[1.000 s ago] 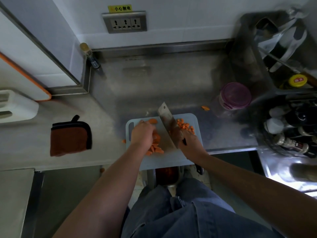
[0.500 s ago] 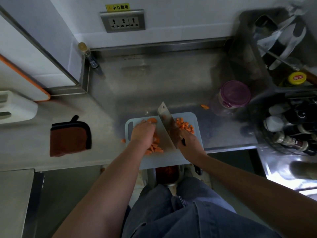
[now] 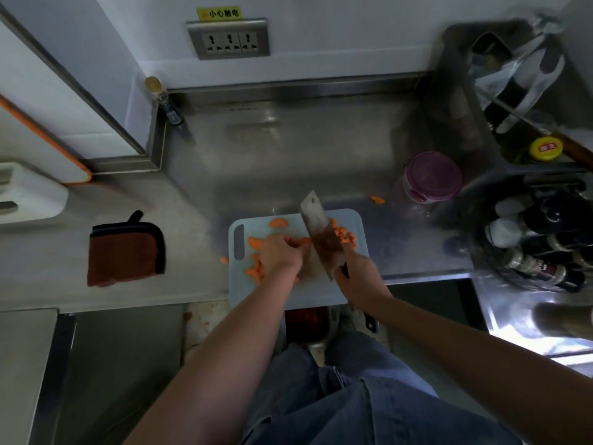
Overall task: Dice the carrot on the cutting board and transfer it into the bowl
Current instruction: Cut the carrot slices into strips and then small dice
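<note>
Carrot slices [image 3: 256,244] sit at the near edge of the steel desk [image 3: 288,162], on the pale cutting board [image 3: 314,293], whose near end seems to overhang that edge. The cleaver [image 3: 321,232] stands across the board, its long axis running from near right to far left. The right hand [image 3: 356,277] is wrapped round its handle. The left hand [image 3: 279,255] curls its fingers over the slices just left of the blade, pinning them. Diced pieces [image 3: 345,236] are heaped right of the blade.

With the fingertips so close to the steel, a drifting stroke could nick them. Hard chops could flick bits off the board, as the stray piece [image 3: 377,199] on the desk suggests. One half-moon slice [image 3: 278,223] lies with its long axis left to right; the pinned ones are hidden.
</note>
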A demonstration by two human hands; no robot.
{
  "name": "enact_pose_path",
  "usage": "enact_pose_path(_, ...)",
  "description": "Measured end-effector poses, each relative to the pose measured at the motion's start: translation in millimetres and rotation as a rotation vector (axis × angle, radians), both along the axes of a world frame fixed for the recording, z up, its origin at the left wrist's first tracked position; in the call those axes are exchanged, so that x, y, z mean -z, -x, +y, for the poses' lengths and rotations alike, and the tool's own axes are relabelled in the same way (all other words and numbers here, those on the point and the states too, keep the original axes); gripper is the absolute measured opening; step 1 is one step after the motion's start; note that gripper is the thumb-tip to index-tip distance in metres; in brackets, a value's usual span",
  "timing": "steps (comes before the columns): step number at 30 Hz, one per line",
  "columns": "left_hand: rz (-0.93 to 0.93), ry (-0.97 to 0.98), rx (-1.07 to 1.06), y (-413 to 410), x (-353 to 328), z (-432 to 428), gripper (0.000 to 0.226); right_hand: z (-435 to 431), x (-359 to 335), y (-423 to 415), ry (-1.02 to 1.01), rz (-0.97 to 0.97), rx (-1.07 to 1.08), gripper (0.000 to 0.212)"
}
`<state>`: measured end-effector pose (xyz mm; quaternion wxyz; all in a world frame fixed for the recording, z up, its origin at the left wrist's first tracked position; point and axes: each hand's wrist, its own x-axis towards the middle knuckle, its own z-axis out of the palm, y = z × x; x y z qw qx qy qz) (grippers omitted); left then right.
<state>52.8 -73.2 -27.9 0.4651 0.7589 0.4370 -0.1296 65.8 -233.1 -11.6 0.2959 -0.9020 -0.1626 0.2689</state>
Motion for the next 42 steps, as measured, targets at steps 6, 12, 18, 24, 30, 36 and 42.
enact_pose_path(6,0.09,-0.252,0.066,7,1,-22,0.028,-4,3,9,0.042,0.029,-0.085,0.043)
enact_pose_path(12,0.131,-0.359,0.115,11,7,-25,0.03,-6,3,14,0.106,-0.008,-0.158,0.041)
enact_pose_path(18,0.137,-0.336,0.066,14,17,-28,0.022,-1,3,15,0.156,-0.026,-0.224,0.027)
enact_pose_path(24,0.106,-0.276,-0.006,11,20,-29,0.027,-5,-1,6,0.136,-0.129,-0.217,0.031)
enact_pose_path(30,0.078,-0.213,-0.061,8,22,-31,0.027,-11,-9,5,0.187,-0.161,-0.31,0.045)
enact_pose_path(36,0.07,-0.208,-0.065,8,23,-29,0.024,-9,-14,3,0.216,-0.08,-0.354,0.046)
enact_pose_path(42,0.067,-0.212,-0.054,6,22,-28,0.016,-2,-12,3,0.238,-0.026,-0.38,0.045)
